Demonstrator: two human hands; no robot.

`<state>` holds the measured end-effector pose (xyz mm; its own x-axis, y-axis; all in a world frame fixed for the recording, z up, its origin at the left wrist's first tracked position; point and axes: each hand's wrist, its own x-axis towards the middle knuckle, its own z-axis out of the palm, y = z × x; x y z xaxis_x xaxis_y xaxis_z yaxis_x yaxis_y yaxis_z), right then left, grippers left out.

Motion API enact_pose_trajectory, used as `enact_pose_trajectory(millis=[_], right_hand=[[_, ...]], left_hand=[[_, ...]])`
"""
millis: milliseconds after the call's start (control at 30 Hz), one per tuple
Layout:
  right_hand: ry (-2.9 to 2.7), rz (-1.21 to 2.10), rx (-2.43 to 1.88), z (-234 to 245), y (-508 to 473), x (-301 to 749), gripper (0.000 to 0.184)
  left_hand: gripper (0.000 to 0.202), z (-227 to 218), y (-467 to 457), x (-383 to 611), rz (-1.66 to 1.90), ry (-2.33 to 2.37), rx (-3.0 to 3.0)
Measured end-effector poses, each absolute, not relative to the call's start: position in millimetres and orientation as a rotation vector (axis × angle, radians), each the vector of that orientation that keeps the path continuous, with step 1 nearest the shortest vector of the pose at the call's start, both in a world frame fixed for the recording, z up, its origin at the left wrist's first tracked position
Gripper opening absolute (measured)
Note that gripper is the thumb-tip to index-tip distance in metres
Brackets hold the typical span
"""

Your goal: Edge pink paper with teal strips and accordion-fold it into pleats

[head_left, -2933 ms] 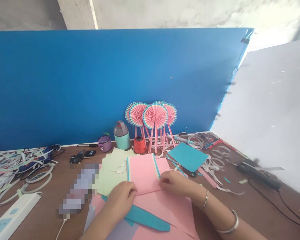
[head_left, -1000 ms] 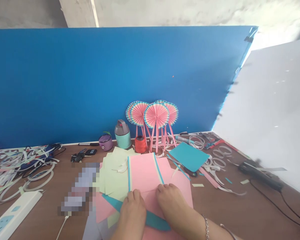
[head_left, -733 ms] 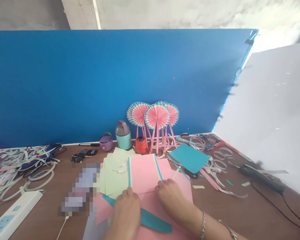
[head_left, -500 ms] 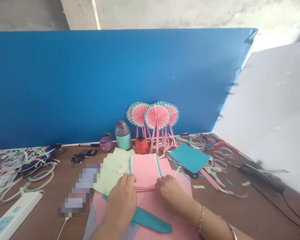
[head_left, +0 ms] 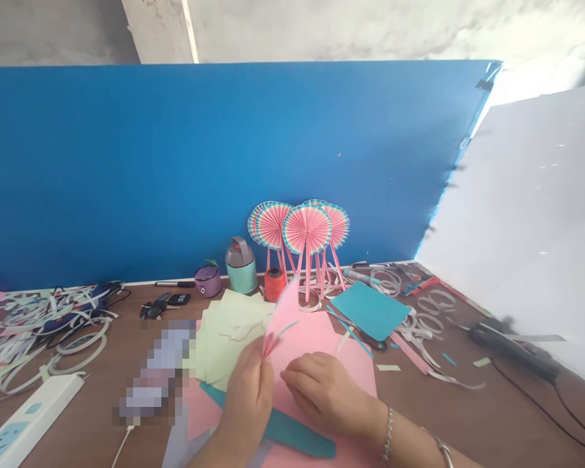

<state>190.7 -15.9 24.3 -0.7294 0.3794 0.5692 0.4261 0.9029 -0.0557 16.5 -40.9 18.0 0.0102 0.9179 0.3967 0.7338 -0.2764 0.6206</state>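
My left hand (head_left: pixel 247 393) is closed on a partly pleated sheet of pink paper (head_left: pixel 283 312), which stands up edge-on and is a little blurred. Just to its right, my right hand (head_left: pixel 324 393) has its fingers curled in; whether they touch the paper or hold anything is hidden. Under both hands lie pink sheets (head_left: pixel 355 364) and a folded teal strip (head_left: pixel 302 434). Pale green sheets (head_left: pixel 224 331) are fanned out beyond my left hand. Scissors (head_left: pixel 373 341) lie partly beneath a teal sheet (head_left: pixel 370 309) on the right.
Several pink pleated paper fans (head_left: pixel 307 231) stand against the blue partition (head_left: pixel 175 169). Nearby are a red thread spool (head_left: pixel 275 285), a teal jar (head_left: pixel 241 270) and a purple pot (head_left: pixel 207 279). Paper strips (head_left: pixel 53 312) and a power strip (head_left: pixel 29 422) lie left, a black device (head_left: pixel 511 348) right.
The pink sheet, held flat between both hands before, is now turned upright in my left hand. My right hand has come off its right edge and shifted slightly left and down.
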Motion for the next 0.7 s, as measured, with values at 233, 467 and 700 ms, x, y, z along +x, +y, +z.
enact_pose_trajectory(millis=[233, 467, 700], right_hand=[[-2.193, -0.356, -0.553, 29.3, -24.4, 192.5, 0.029], [-2.396, -0.267, -0.88, 17.0, -1.8, 195.3, 0.02], [-2.699, 0.114, -1.111, 15.6, 12.7, 210.0, 0.019]], left_hand=[[0.053, 12.1, -35.4, 9.3, 1.029, 1.938, 2.43], [0.043, 9.3, -36.1, 16.7, 0.58, 1.676, 2.509], [0.025, 10.6, -30.1, 9.9, 0.479, 1.642, 2.367]])
